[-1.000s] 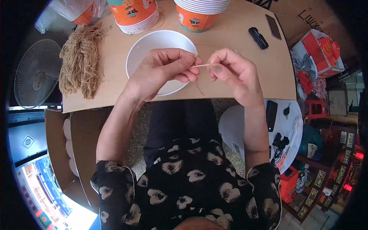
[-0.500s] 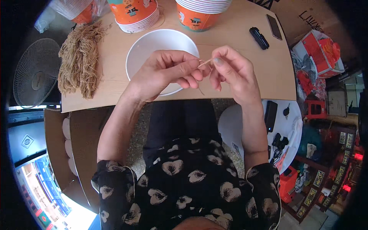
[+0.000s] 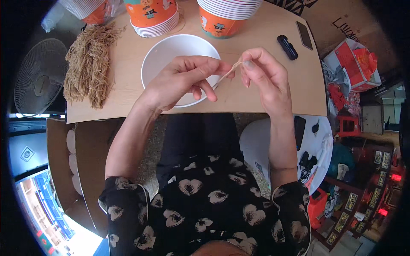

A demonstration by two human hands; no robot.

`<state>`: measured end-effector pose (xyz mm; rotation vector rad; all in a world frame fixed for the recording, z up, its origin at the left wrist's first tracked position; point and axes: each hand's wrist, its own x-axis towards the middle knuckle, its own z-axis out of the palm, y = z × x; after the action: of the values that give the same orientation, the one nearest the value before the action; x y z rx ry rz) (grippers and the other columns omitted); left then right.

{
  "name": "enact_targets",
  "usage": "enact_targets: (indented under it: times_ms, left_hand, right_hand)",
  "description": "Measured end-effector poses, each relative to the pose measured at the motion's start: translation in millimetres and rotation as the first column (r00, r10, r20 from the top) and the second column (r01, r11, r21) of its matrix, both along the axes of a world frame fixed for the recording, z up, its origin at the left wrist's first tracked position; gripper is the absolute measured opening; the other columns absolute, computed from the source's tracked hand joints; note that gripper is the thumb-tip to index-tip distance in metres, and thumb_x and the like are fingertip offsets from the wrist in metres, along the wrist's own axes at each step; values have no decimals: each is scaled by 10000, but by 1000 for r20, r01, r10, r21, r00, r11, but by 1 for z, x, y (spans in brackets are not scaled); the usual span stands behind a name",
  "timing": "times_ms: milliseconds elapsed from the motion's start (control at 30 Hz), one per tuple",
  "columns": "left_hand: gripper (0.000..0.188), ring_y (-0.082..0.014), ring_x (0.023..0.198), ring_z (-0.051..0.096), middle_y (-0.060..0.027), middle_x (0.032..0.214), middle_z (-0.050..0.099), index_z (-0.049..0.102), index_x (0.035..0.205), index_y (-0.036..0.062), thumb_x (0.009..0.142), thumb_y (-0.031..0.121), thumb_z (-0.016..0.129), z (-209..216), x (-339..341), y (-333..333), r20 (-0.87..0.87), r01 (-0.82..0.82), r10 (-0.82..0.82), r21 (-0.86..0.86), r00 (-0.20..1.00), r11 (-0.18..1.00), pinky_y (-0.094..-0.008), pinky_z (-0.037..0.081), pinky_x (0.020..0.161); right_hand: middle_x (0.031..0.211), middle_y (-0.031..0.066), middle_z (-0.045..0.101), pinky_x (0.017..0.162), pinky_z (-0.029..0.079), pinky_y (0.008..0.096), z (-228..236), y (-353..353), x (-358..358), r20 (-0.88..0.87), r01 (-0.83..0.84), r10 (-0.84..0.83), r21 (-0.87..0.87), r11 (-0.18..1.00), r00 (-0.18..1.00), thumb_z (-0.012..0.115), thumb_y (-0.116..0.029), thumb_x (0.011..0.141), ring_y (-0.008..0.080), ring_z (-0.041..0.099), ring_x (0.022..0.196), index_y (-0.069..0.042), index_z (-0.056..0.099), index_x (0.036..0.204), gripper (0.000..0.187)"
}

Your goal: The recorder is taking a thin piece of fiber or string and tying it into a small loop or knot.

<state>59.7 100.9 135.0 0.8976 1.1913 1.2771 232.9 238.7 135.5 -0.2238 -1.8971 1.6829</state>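
both hands pinch a thin twine (image 3: 228, 72) over the white bowl (image 3: 171, 53), left hand (image 3: 183, 81) and right hand (image 3: 262, 74) closed on its ends. looks light, floppy, best pinched near the tips.

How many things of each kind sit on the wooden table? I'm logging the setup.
Stacks of orange paper cups: 3
White bowl: 1
Bundle of tan fibre strands: 1
Small black devices: 2
Total: 7
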Motion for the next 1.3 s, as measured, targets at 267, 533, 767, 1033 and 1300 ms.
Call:
enact_targets:
  times_ms: [267,533,767,1033,1300]
  left_hand:
    - [343,-93,718,658,-84,1044,677,589,1206,-12,1018,264,514,10,13,6,25,-6,5,50,1000,999,-169,469,552]
    - [325,-86,755,623,-30,902,646,608,1111,6,1037,293,475,-3,12,8,66,1,-4,33,998,999,-203,506,685]
    - [292,-68,712,587,-20,886,633,618,1093,-9,1024,248,498,1,7,7,125,66,-60,-45,990,997,-179,475,635]
    - [232,-42,693,537,9,874,609,626,1085,-9,985,195,581,-8,3,5,210,62,-61,0,976,998,-158,453,622]
    - [174,-63,786,591,-6,907,666,696,1052,7,930,129,665,-8,11,2,-191,-84,106,118,976,989,-209,479,689]
  right_hand:
    - [773,-20,565,575,387,178,7,2,5,79,41,-42,15,999,996,587,-178,978,24,479,645,-25,594,995,154]
    - [736,-33,553,546,370,168,14,2,9,130,41,-40,-3,999,991,596,-136,968,13,466,623,-19,591,970,117]
    - [851,-22,563,638,384,171,9,6,11,73,-55,51,55,997,996,600,-76,945,20,474,742,8,603,977,90]
    - [839,-35,520,651,379,186,7,16,12,51,-189,184,99,977,982,597,-39,914,27,454,754,7,585,936,53]
    - [801,-23,569,606,430,176,13,6,6,141,-66,61,32,997,988,591,-70,931,17,517,711,1,592,950,73]
